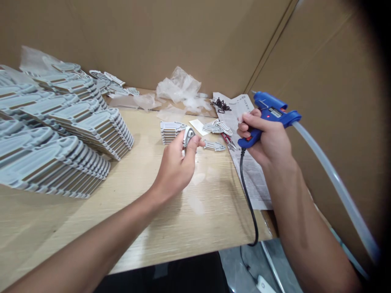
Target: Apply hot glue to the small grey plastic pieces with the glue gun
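My right hand point(264, 138) is wrapped round the handle of a blue hot glue gun point(275, 112), raised over the newspaper at the right. A long translucent glue stick point(336, 179) sticks out of its back, and its nozzle points up and left. In my left hand point(179, 162), thumb and fingers grip a small grey-and-white flat cutout piece point(188, 135), partly hidden by the fingers. Just behind that hand stands a short stack of similar pieces point(171, 131). A single cutout point(214, 145) lies on the table to its right, near a few others point(216, 127).
Tall stacks of grey-white cutouts point(88, 122) fill the table's left side. Crumpled clear plastic point(180, 87) lies at the back by the cardboard wall point(171, 36). Newspaper point(256, 183) bears black cord point(222, 106) and red-handled snips point(229, 141). The gun's black cable point(249, 195) hangs over the table edge.
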`<state>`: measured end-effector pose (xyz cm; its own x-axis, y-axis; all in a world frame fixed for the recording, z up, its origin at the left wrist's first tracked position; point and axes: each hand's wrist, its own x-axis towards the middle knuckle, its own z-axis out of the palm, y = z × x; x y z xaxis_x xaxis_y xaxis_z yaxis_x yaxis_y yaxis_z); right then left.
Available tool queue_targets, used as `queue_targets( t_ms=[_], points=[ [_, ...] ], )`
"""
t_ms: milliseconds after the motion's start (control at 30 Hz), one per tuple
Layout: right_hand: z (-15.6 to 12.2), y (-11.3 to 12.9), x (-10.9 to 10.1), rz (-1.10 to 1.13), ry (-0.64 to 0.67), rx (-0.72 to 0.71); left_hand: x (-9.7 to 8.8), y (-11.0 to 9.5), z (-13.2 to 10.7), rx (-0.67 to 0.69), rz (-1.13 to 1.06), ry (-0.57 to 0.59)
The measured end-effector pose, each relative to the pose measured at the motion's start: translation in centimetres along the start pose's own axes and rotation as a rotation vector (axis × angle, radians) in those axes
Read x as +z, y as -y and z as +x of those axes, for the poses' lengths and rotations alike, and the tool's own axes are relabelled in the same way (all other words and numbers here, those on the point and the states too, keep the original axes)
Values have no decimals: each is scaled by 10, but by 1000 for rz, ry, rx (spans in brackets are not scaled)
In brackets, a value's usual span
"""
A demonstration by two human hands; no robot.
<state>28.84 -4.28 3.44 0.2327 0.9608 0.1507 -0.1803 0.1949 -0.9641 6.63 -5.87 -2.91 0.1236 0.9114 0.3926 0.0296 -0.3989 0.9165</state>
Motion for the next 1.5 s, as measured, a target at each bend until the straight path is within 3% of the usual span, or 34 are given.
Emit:
queue_targets(
  t_ms=[233,400,800,900,1067,1300,1500],
  points=[
    [-14,-7,15,-64,265,42,4,-8,2,-36,-263,-8],
    [-18,-5,18,-141,341,52,6,-13,3,-158,-432,17],
    [-16,-16,10,-492,486,-9,4,-12,9,-378,-400,-9],
    [-18,-13,15,-511,518,-20,5,-8,9,-355,-469,34],
    [-18,-18,22,-443,434,-9,6,-6,7,-225,-454,109],
    [-21,-32,25,-358,393,-17,9,-6,4,-262,-491,125],
    [-24,-36,34,-266,283,16,11,-5,2,-284,-522,119]
  ],
)
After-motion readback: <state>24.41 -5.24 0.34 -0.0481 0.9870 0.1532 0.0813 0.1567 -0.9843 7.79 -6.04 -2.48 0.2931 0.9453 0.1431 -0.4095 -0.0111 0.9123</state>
